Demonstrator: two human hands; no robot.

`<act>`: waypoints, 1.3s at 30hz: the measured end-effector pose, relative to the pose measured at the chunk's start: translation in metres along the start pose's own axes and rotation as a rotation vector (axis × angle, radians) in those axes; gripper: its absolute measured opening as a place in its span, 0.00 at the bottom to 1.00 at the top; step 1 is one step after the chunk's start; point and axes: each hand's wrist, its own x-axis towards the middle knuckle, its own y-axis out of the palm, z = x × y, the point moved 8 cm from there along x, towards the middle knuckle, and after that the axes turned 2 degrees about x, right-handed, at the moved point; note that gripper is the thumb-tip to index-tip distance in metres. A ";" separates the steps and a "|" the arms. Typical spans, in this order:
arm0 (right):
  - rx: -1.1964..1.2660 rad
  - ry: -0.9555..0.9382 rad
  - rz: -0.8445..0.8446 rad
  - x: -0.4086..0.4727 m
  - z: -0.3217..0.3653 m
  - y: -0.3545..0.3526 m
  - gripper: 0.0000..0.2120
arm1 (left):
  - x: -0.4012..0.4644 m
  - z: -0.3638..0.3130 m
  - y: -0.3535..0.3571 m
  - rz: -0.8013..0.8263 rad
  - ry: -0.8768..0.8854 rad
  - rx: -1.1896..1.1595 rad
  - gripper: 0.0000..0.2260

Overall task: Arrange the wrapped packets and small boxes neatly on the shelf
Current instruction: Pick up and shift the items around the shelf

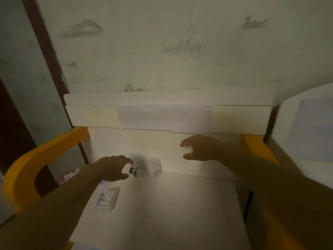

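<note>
- My left grip (115, 168), left of frame centre, pinches the capped end of a small clear bottle (144, 169) between thumb and fingers; the bottle lies tilted on the white shelf (180, 204), and blur hides whether its far end touches the back panel (162, 145).
- My right grip (198, 148), right of centre, hangs released, fingers spread and loosely curved, grasping nothing, close in front of the back panel.
- A wrapped packet (108, 198) lies flat on the shelf at lower left, beside my left forearm. More packets (70, 175) show off the shelf's left edge, behind the yellow frame (36, 159); too blurred to tell apart.
- Risk, as I judge it: the pinch sits on the cap alone, so the bottle could swing or slip out and roll across the smooth shelf.
- My left forearm could sweep the nearby packet over the left edge if I pull back carelessly.
- Dim light and blur make packet edges hard to read, so alignment may come out crooked.
</note>
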 end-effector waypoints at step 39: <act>0.107 0.323 0.070 0.068 0.066 0.076 0.38 | 0.072 0.016 0.007 -0.189 0.416 -0.306 0.28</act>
